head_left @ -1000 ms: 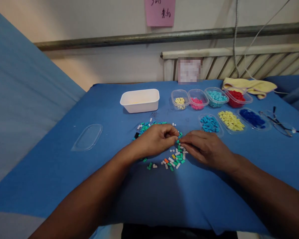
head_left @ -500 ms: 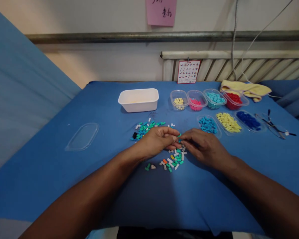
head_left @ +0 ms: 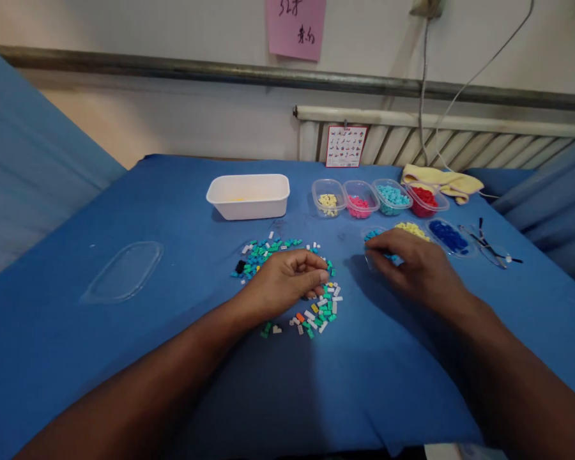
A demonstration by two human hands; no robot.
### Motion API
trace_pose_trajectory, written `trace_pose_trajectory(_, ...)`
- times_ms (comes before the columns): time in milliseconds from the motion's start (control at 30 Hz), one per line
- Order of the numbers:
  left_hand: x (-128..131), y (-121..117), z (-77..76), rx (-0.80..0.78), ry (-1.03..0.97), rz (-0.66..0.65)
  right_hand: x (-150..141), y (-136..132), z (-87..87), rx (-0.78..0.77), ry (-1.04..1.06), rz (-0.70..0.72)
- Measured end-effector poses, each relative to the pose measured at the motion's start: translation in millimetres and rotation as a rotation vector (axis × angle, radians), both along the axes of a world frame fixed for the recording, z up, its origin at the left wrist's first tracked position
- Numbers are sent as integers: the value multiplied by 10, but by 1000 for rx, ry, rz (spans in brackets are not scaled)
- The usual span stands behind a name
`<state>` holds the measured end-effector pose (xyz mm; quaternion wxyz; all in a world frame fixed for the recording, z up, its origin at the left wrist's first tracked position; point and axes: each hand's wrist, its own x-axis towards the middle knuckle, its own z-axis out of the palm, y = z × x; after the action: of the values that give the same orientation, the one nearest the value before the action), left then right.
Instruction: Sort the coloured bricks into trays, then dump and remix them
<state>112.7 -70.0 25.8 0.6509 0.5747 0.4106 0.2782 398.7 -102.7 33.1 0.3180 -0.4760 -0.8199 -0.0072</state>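
Note:
My left hand [head_left: 290,278] hovers over a loose pile of small toy building bricks [head_left: 326,310], mostly blue, green and white. Its fingers are curled in with the thumb near the index fingertip; whatever is in them is hidden. My right hand [head_left: 414,265] is above the clear tub holding medium-blue bricks [head_left: 374,234], fingers bent and pressed together, pointing down. It covers much of that tub and part of the pale-yellow bricks [head_left: 412,228]. I cannot make out what it holds.
Behind stand a white bin [head_left: 249,207] and clear tubs of cream [head_left: 328,201], pink [head_left: 359,204], light-blue [head_left: 393,195] and red bricks [head_left: 424,196]. Dark-blue bricks [head_left: 448,235], glasses [head_left: 491,249] and a yellow cloth [head_left: 443,182] lie right. A clear lid [head_left: 124,271] lies left.
My right hand has moved right, away from my left hand, to over the medium-blue brick tub. My left hand stays over the pile. The view has shifted to the right.

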Motion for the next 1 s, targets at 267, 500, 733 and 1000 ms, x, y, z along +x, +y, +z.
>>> trace_pose_trajectory(267, -40, -13, 42, 163, 41, 0, 591, 126, -116, -231, -108, -161)
trace_pose_trajectory(500, -35, -38, 12, 207, 60, 29, 389, 58, -3, 2, 10, -187)
trace_pose_trajectory(733, 11, -152, 53, 67, -41, -88, -384, -192, -30, -79, 43, 384)
trace_pose_trajectory(1000, -188, 14, 28, 543, 181, -5, -116, -120, -11, -91, -36, 185)
